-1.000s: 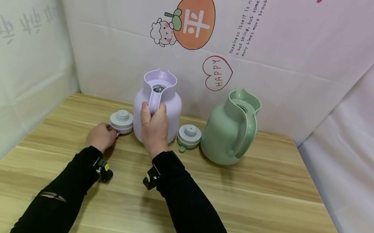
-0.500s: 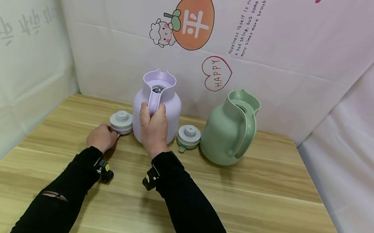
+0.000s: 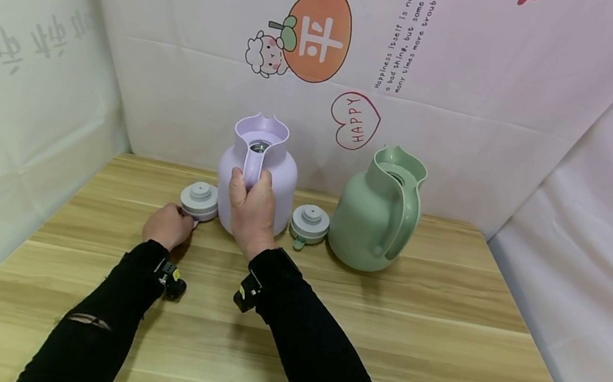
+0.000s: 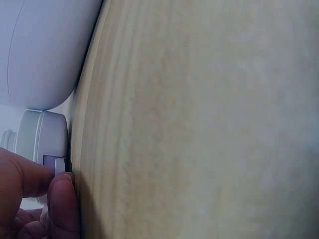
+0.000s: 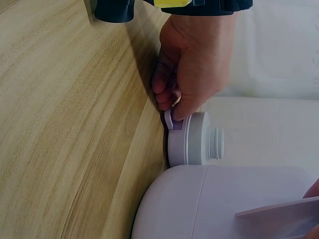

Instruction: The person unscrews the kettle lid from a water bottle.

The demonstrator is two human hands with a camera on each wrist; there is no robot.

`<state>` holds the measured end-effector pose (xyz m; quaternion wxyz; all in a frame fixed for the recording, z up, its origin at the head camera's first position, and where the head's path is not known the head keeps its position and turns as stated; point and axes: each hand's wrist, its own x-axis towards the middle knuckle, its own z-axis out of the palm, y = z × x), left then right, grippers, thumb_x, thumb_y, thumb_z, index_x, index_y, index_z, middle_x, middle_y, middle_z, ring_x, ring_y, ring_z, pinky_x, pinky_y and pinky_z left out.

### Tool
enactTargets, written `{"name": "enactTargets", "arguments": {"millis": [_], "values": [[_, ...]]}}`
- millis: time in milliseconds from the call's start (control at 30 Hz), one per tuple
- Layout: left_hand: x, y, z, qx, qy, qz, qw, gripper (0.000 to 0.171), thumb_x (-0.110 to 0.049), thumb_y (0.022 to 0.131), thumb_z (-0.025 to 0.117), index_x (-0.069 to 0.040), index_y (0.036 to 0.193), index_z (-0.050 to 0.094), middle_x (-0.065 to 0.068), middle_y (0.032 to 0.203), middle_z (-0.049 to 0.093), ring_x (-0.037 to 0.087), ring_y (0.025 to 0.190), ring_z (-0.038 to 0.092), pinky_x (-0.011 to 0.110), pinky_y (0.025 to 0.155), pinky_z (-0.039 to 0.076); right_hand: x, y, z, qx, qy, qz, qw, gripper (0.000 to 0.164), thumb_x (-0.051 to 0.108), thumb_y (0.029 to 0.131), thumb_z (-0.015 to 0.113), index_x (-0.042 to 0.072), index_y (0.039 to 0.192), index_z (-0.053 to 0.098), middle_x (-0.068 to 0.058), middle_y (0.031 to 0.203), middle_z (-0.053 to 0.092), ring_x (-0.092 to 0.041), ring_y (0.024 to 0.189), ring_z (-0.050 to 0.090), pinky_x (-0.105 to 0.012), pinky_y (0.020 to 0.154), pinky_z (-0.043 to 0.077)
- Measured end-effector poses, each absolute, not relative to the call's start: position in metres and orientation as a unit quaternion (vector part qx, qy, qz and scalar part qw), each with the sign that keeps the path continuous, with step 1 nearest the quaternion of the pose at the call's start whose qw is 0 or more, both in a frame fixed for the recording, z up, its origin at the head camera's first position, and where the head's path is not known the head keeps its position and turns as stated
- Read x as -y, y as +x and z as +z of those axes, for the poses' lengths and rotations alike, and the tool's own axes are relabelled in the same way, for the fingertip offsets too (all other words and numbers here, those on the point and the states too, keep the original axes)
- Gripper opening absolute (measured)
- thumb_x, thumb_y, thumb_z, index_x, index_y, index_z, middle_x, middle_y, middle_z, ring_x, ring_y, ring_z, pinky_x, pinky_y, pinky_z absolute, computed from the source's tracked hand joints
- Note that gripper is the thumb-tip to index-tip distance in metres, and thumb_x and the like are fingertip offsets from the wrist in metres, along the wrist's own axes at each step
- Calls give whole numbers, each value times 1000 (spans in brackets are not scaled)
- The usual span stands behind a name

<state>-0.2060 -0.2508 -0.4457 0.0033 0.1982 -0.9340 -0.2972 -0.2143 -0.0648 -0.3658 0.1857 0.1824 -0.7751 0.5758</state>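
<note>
A purple vacuum jug [image 3: 277, 189] stands upright and lidless near the back of the table. My right hand [image 3: 255, 215] grips its handle [image 3: 253, 165]. Left of the jug, its lid [image 3: 200, 197] lies upside down, grey stopper up, purple rim on the table. My left hand [image 3: 166, 226] pinches the small tab [image 4: 60, 165] of this lid between thumb and finger. The right wrist view also shows the left hand at the lid [image 5: 178, 145], right beside the jug body [image 5: 184, 199].
A green vacuum jug [image 3: 359, 217], also lidless, stands to the right with its handle turned front right. Between the jugs lies a second upturned lid [image 3: 310, 219] with a green tab. A printed cloth [image 3: 443, 139] hangs behind the wooden table [image 3: 377, 351].
Both hands keep their holds, and the jugs stay in place. Only a slight shift of the head view shows.
</note>
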Motion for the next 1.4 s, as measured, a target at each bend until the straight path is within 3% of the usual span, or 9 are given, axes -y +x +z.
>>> {"name": "enactTargets", "arguments": {"millis": [400,667,900,1133,1400], "values": [[251,-207,-444,933,199,-298,-2,55,-30,104,47,12,139,54,33,136,60,43,114,62,53,101,50,66,-214,-363,778,179,575,181,44,36,105,52,-6,117,52,-22,100,67,-27,88,65,-42,77,56],[250,-207,-444,936,199,-290,6,49,-30,103,51,10,130,61,29,122,66,37,99,63,47,84,52,67,-213,-362,777,180,574,185,42,35,105,53,-5,115,52,-22,100,67,-27,87,64,-42,77,55],[250,-206,-445,937,196,-289,10,52,-30,102,52,11,132,60,32,127,65,39,103,64,50,91,52,67,-214,-363,777,183,575,179,42,36,105,53,-5,117,52,-19,98,66,-25,86,63,-38,75,54],[251,-205,-446,937,194,-291,11,53,-31,103,51,12,133,58,33,128,63,40,104,63,51,93,52,64,-212,-362,770,190,590,151,42,36,105,53,-3,119,51,-10,87,63,-15,69,62,-27,64,51],[251,-203,-444,936,191,-295,5,54,-31,103,50,13,134,57,32,123,64,38,101,62,49,89,52,59,-210,-360,773,192,592,121,41,39,105,55,0,117,50,-7,83,64,-13,68,63,-29,67,52]]}}
